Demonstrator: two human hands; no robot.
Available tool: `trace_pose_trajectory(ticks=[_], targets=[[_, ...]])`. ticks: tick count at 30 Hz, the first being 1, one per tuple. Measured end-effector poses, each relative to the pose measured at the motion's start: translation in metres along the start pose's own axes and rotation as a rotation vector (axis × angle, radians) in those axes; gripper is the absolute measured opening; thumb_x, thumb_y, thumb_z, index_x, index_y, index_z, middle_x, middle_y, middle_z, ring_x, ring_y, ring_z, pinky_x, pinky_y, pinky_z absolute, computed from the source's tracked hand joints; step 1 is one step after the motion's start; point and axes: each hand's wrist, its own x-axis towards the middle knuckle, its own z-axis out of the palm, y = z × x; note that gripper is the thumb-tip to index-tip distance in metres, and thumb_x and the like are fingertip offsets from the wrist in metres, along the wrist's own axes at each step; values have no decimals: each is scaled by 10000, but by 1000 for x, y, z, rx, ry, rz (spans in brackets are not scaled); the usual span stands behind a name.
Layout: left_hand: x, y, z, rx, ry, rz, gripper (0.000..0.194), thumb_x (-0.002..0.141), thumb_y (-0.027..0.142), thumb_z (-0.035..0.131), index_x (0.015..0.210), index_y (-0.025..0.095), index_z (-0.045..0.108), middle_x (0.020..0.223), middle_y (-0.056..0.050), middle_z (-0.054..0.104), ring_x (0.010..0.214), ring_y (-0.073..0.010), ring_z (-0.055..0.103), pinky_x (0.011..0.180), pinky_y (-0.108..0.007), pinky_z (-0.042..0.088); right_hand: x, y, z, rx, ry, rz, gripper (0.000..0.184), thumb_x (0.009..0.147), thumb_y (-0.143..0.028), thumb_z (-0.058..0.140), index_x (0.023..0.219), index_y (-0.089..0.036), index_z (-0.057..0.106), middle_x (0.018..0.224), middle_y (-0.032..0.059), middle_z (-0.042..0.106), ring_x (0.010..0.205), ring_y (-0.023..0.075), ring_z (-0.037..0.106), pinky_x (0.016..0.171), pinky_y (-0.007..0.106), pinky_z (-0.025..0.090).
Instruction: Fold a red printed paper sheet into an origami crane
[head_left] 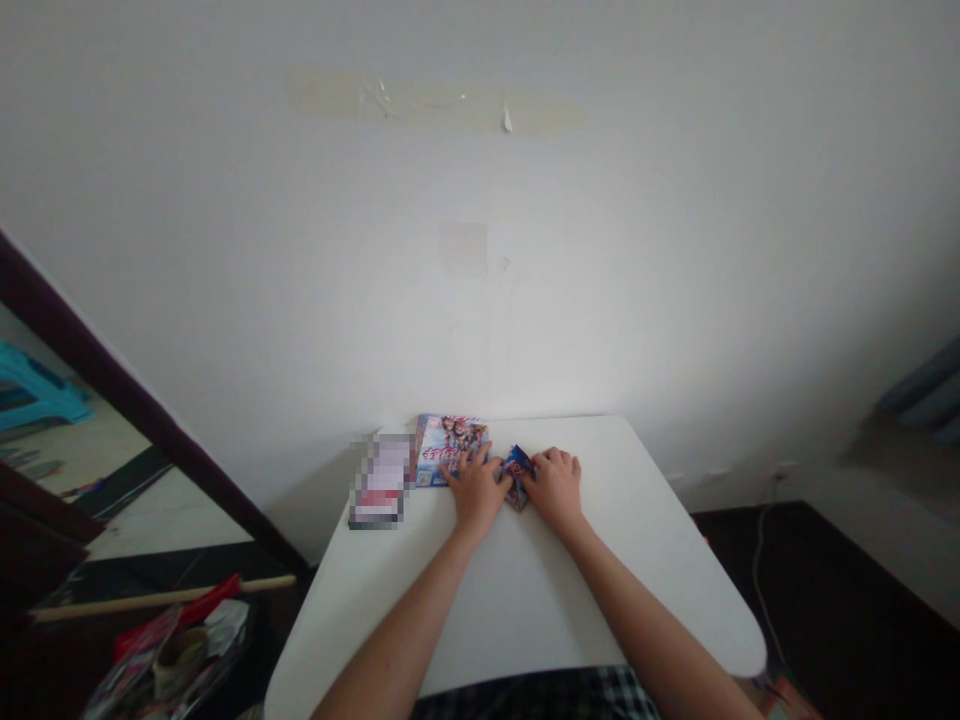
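Observation:
A small folded piece of printed paper [516,482], blue with coloured patches, lies on the white table between my two hands. My left hand [478,492] presses its left side with the thumb and index finger, while the other fingers spread over the lower right corner of a colourful printed booklet [442,445]. On the paper's right side, my right hand [556,487] grips with the thumb and forefinger, its remaining fingers curled on the tabletop. Both palms hide parts of what lies under them.
The white table [660,570] stands against a wall [637,250] with old tape marks. Left of the booklet lies a pixelated, phone-like object [382,485]. A dark-framed mirror [135,400] leans at left, above a bag of odds and ends [180,650]. At right a cable [759,560] hangs from a socket.

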Motion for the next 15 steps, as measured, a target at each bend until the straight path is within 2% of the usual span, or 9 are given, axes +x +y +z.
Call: trace_pose_trajectory(ticks=[4, 9, 12, 15], targets=[[0, -2, 0, 2, -15, 15, 247, 843, 349, 615, 1053, 335, 743, 1536, 21, 487, 1397, -357, 383, 1158, -764, 107, 0, 8, -2, 69, 1, -25, 171, 864, -339, 644, 986, -261, 735, 1100, 69, 637, 1157, 261, 473, 1107, 462, 235], [-1, -1, -3, 17, 4, 14, 239, 844, 343, 613, 1039, 342, 750, 1532, 29, 491, 1393, -366, 386, 1151, -765, 126, 5, 22, -6, 165, -27, -91, 199, 897, -392, 610, 966, -277, 756, 1110, 50, 642, 1176, 238, 467, 1093, 429, 281], [-1, 0, -5, 7, -19, 5, 248, 847, 346, 613, 1054, 354, 749, 1537, 23, 483, 1404, -369, 373, 1146, -768, 132, 10, 33, -10, 221, -109, -161, 213, 914, -316, 565, 975, -301, 769, 1129, 34, 653, 1201, 225, 460, 1099, 422, 291], [-1, 0, -5, -9, -23, 14, 244, 857, 375, 610, 1058, 371, 748, 1544, 29, 474, 1411, -374, 360, 1136, -780, 125, 13, 41, -13, 248, -169, -193, 222, 861, -256, 615, 1004, -319, 773, 1157, 24, 651, 1210, 231, 451, 1101, 422, 299]])
